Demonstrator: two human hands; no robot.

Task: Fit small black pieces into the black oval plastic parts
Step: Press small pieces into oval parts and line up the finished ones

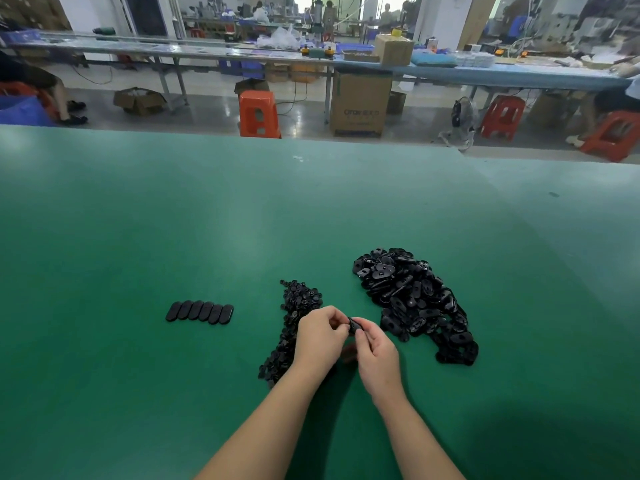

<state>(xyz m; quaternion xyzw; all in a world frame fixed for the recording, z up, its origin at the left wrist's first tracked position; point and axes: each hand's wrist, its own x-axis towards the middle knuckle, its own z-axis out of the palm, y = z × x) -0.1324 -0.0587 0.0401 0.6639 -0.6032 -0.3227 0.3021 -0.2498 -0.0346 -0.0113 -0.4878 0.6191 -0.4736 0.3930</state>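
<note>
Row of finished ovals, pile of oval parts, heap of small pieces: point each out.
row of finished ovals (pixel 200 311), head view, middle piece.
pile of oval parts (pixel 414 301), head view, centre.
heap of small pieces (pixel 298 299), head view, upper part.

Both forearms bare, no sleeves; hands ungloved, ringless.

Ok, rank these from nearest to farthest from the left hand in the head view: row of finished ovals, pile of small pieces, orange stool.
1. pile of small pieces: under and beside the left hand.
2. row of finished ovals: to its left on the mat.
3. orange stool: beyond the table's far edge.
</note>
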